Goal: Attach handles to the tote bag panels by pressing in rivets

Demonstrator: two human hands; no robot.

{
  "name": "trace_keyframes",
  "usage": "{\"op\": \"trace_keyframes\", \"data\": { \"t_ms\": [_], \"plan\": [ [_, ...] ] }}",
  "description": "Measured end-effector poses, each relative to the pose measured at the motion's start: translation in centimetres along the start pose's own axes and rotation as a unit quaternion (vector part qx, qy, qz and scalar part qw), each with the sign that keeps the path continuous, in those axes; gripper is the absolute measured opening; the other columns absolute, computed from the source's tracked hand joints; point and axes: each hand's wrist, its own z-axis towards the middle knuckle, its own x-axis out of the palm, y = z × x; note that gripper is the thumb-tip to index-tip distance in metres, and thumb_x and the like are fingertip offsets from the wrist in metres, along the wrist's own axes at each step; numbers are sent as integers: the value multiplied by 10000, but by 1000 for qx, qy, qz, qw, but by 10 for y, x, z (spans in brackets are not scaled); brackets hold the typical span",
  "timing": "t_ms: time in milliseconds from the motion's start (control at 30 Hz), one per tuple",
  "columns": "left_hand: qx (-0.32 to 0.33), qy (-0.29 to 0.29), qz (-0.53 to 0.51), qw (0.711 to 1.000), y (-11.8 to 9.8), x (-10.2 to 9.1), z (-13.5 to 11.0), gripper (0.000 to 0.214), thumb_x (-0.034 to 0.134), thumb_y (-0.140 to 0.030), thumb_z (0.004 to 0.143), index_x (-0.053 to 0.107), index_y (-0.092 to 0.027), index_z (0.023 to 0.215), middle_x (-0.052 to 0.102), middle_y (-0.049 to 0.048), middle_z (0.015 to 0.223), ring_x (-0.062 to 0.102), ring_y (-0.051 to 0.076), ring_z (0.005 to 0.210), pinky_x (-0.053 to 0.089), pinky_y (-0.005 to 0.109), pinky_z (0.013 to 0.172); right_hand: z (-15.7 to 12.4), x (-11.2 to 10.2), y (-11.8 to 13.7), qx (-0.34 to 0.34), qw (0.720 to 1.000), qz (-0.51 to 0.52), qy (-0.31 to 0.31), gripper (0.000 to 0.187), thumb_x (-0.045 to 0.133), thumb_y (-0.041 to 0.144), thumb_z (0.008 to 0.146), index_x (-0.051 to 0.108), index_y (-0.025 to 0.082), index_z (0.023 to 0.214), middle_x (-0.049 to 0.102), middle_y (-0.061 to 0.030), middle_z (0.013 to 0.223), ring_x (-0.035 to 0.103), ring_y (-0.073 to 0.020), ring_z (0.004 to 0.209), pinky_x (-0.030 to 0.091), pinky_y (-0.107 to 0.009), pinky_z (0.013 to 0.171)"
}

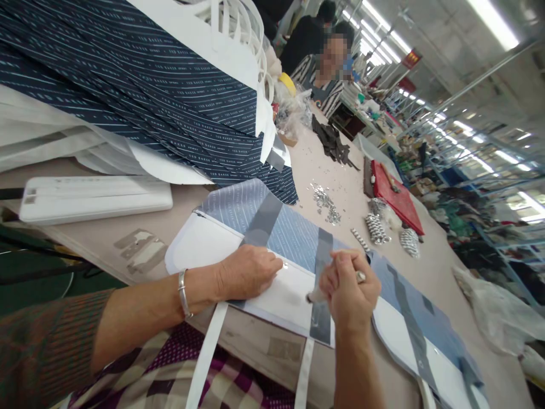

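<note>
My left hand [253, 271] is closed in a pinch over a bag panel [293, 289], and a small shiny metal piece [285, 265] shows at its fingertips. The panel lies flat, half white and half blue printed fabric, crossed by grey strips [323, 250]. White straps [207, 355] hang from its near edge. My right hand [352, 284] is closed around a short, pale, stick-like tool [315, 295] with a dark tip, blurred and mostly hidden by the fingers. The tool's end is over the right grey strip; contact with it cannot be told.
Dark blue printed fabric pieces [170, 85] are stacked at the back left, near a white flat box [97, 199]. Small metal bits [326, 203] lie scattered beyond the panel. Another panel [409, 329], silver bundles [377, 229] and a red item [395, 196] are to the right. A person [326, 74] is behind.
</note>
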Motion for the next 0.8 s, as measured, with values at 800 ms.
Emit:
{"op": "trace_keyframes", "data": {
  "t_ms": [800],
  "plan": [
    [-154,-191,-188,951,-16,-72,3,231,539,-419,889,633,-220,816,596,-51,631,520,120,543,371,239,549,-105,-151,33,-161,791,-587,63,421,429,166,874,603,170,1258,766,-82,947,720,-181,645,572,-261,640]
  ]
}}
